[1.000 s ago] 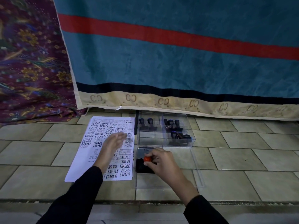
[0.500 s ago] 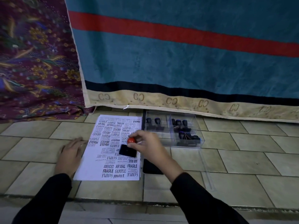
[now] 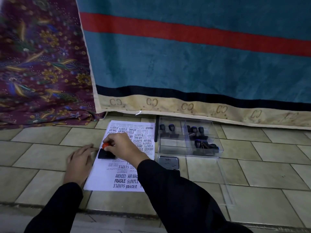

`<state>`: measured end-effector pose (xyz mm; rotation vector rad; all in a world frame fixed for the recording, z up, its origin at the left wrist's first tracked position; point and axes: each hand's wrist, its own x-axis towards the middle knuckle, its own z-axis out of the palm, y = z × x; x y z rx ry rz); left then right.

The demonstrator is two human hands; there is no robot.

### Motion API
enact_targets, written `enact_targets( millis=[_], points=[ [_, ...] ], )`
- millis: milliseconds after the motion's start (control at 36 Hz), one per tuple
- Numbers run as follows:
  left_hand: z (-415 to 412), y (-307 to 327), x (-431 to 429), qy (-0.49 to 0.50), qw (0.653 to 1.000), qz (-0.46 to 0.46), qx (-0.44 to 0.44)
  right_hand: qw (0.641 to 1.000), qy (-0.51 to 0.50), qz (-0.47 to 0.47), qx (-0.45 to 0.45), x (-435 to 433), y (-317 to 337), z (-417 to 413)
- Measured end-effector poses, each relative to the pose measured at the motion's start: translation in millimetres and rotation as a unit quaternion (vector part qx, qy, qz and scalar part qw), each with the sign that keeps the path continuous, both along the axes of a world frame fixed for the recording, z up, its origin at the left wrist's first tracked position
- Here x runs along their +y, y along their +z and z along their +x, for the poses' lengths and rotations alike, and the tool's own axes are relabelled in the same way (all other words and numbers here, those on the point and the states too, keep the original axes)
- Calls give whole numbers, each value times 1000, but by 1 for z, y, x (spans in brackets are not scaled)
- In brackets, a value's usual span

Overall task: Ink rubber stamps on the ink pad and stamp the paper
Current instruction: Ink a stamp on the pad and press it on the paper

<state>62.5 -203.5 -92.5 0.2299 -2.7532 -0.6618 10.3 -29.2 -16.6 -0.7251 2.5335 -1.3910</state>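
Observation:
A white paper [image 3: 107, 177] covered with black stamped words lies on the tiled floor. My right hand [image 3: 123, 146] grips a rubber stamp [image 3: 105, 153] by its red knob; the black base sits down on the paper's left part. My left hand [image 3: 80, 163] lies flat, fingers apart, at the paper's left edge, partly on the floor tiles. Right of the paper lies the ink pad [image 3: 168, 162], of which I see a grey metal surface with a label.
A clear plastic box [image 3: 188, 140] with several dark-handled stamps stands behind the ink pad. Its clear lid [image 3: 225, 182] lies on the floor to the right. A teal blanket [image 3: 193, 64] and a purple patterned cloth [image 3: 38, 64] hang behind. A floor step edge runs near me.
My right hand carried the stamp from the ink pad leftward and set it down on the paper. My left hand slid off the sheet to its left edge.

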Motion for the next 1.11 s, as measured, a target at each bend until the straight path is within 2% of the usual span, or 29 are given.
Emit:
enact_targets(
  millis=[389, 750, 1111],
  points=[
    [-2, -4, -1, 7, 1000, 6, 13, 1000, 7, -1, -7, -13, -2, 2],
    [0, -3, 1, 16, 1000, -18, 6, 996, 16, 82, 27, -26, 3, 7],
    [1, 0, 5, 20, 999, -25, -4, 997, -10, 78, 14, -28, 4, 5]
  ],
)
